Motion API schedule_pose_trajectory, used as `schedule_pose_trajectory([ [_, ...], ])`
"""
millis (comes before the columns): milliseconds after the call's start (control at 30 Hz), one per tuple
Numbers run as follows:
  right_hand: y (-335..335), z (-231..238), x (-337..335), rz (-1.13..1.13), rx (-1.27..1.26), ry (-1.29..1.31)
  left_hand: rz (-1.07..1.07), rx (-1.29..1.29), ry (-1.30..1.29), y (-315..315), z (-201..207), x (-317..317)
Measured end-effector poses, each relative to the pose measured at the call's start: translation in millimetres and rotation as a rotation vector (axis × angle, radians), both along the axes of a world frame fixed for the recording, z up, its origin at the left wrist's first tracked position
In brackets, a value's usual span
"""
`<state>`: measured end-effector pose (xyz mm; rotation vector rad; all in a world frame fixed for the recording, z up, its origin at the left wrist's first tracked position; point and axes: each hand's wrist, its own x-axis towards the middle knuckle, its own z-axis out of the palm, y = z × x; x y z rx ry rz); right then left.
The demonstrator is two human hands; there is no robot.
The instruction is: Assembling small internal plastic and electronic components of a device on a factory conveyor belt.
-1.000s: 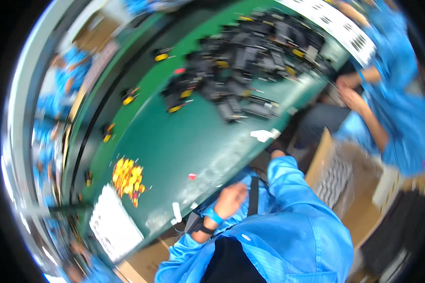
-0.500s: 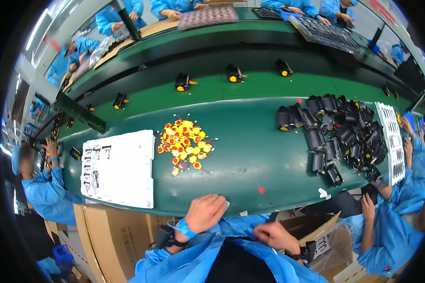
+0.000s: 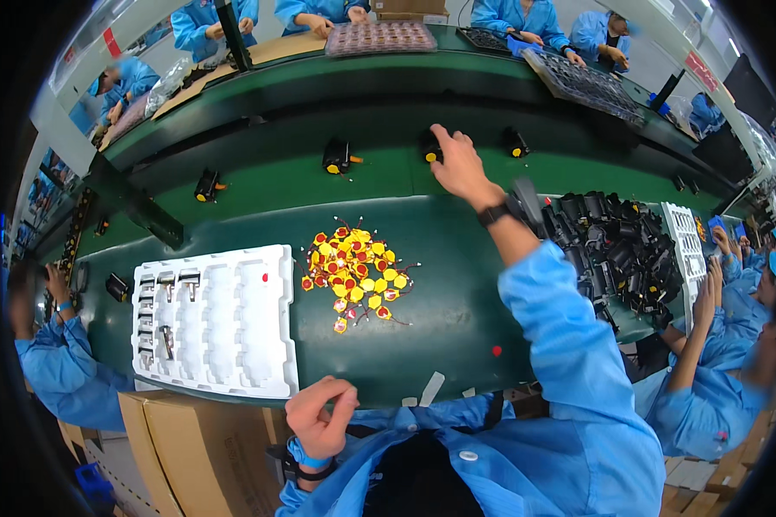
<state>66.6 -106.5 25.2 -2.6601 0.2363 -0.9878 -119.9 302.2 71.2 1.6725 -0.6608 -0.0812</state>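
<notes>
My right hand (image 3: 464, 168) stretches far forward over the green belt, its fingers closed around a small black housing with a yellow disc (image 3: 430, 155); the hand hides part of it. My left hand (image 3: 322, 418) hovers at the table's near edge by the white tray's corner, fingers curled in. Whatever its fingers may hold is hidden. Between my arms and the belt lies a loose pile of yellow and red discs with thin wires (image 3: 358, 269). To the right, partly behind my sleeve, is a heap of black housings (image 3: 629, 250).
A white molded tray (image 3: 272, 345) with several metal parts stands left of the discs. More black housings (image 3: 336, 158) sit spaced along the belt (image 3: 388, 185). A cardboard box (image 3: 207, 448) stands below the table. Co-workers in blue sit at left, right (image 3: 716, 388) and across.
My right hand has gone from near my lap out to the housing on the belt. My left hand has drawn back leftward from the table edge and curled, uncovering a pale strip.
</notes>
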Motion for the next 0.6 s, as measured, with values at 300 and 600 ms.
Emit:
schedule_pose_trajectory([
  [300, 14.5, 5.1, 32.0, 0.001, -0.052, 0.493, 0.222, 0.088, 0.197, 32.8, -15.3, -17.0],
  [600, 39.8, 50.3, -66.3, 0.287, -0.169, 0.14, 0.327, 0.268, -0.255, 71.0, 34.2, 21.8],
])
